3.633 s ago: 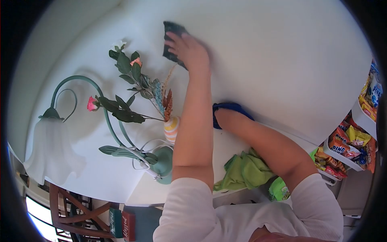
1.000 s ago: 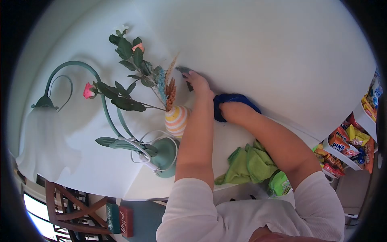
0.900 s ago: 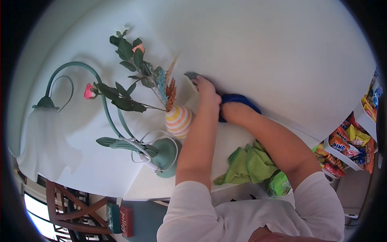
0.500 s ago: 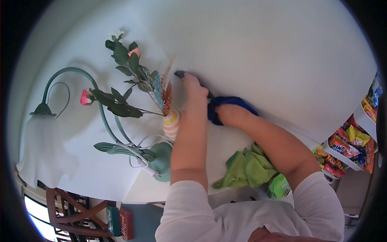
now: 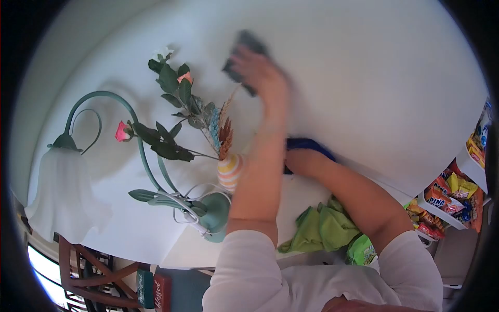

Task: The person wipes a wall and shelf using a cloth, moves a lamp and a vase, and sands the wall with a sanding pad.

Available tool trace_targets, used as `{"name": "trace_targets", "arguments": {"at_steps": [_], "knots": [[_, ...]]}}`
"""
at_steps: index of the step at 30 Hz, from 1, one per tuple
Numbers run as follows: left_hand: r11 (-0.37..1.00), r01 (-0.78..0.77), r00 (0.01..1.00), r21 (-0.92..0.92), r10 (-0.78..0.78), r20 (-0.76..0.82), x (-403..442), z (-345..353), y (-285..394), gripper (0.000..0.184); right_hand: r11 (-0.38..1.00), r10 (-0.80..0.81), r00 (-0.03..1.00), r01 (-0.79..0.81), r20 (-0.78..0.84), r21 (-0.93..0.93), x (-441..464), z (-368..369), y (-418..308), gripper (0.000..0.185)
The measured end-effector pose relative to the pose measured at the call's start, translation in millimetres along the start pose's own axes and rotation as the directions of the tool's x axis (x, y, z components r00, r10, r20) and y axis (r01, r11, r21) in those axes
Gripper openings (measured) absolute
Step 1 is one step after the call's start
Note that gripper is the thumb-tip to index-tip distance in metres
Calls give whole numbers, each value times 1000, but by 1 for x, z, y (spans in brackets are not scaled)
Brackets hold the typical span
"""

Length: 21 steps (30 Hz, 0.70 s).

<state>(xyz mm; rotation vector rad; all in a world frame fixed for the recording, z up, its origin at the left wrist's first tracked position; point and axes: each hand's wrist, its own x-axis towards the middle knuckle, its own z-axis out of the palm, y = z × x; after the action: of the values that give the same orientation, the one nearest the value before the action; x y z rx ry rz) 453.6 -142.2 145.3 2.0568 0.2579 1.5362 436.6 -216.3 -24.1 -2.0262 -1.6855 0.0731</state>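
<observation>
My left hand [image 5: 257, 68] is raised against the white wall [image 5: 364, 78], its fingers over a dark grey cloth [image 5: 252, 40]. That hand and the cloth are blurred by motion. Lower down, my right hand [image 5: 306, 161] grips a bunched blue cloth [image 5: 311, 143] near the foot of the wall; my left forearm hides part of it. A striped vase [image 5: 230, 170] with artificial flowers [image 5: 182, 93] stands just left of my left forearm. A crumpled green cloth [image 5: 325, 226] lies on the white tabletop [image 5: 197, 252], below my right forearm.
A green lamp [image 5: 214, 213] with a frosted shade [image 5: 65, 192] and a white cord stands at the left. Beside the green cloth is a green packet [image 5: 361, 250]. White bins [image 5: 442, 208] of snack packets are at the right. A wooden chair [image 5: 99, 275] is at lower left.
My left hand has moved up the wall with the dark grey cloth, above the vase. My right hand stays low with the blue cloth. The view has shifted slightly.
</observation>
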Motion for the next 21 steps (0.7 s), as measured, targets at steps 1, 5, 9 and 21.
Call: {"name": "trace_targets", "arguments": {"at_steps": [1,5,9,21], "knots": [[990,98,994,-99,-102,-37,27,-13,-13,53,981,172,979,-161,109,-103,-10,-29,-26,27],[988,104,993,-110,-109,-48,30,-19,-19,52,980,138,986,-123,92,-157,-4,-17,-20,24],[982,-178,970,-56,185,158,-65,-4,26,57,993,-120,991,120,-57,10,12,-2,-1,26],[964,-267,961,14,265,78,-40,-1,13,59,994,-5,992,19,127,-103,-2,-49,-38,28]]}}
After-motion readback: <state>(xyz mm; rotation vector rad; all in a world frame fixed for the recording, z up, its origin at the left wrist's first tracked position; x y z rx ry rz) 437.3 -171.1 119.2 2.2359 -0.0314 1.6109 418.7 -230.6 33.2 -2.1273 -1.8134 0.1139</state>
